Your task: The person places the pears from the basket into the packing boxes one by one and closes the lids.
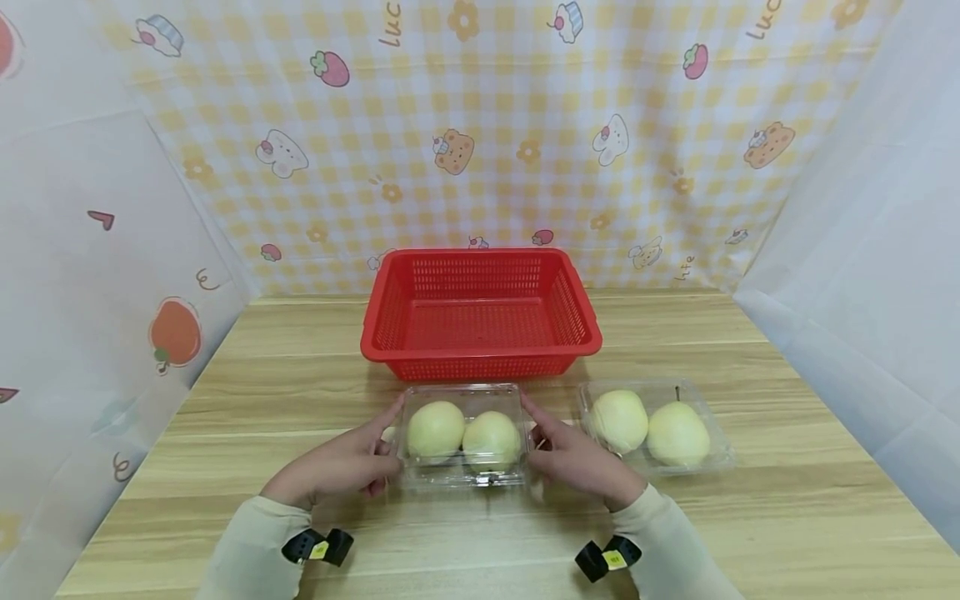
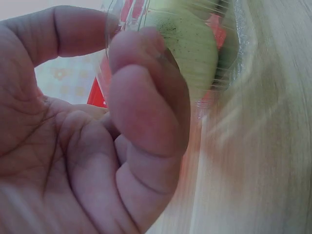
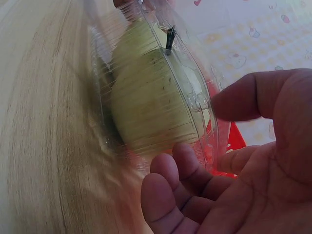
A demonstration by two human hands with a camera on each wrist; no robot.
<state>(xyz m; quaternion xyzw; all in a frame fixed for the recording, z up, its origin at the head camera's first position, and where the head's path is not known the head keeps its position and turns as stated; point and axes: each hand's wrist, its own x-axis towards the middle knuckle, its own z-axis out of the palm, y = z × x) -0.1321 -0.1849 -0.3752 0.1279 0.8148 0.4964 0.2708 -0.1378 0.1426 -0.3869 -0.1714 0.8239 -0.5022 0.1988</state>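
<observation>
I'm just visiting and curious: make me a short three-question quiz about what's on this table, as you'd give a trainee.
1. True or false: the red plastic mesh basket holds fruit.
2. How many pale green round fruits lie in the clear plastic clamshell box between the hands?
3. Which sits nearer the right hand: A) the second clear plastic box, B) the orange sticker on the left wall?

Key
1. False; the basket's bottom is bare.
2. Two, side by side.
3. A; it lies just to that hand's right, while the left hand and the right hand touch opposite ends of the middle box.
</observation>
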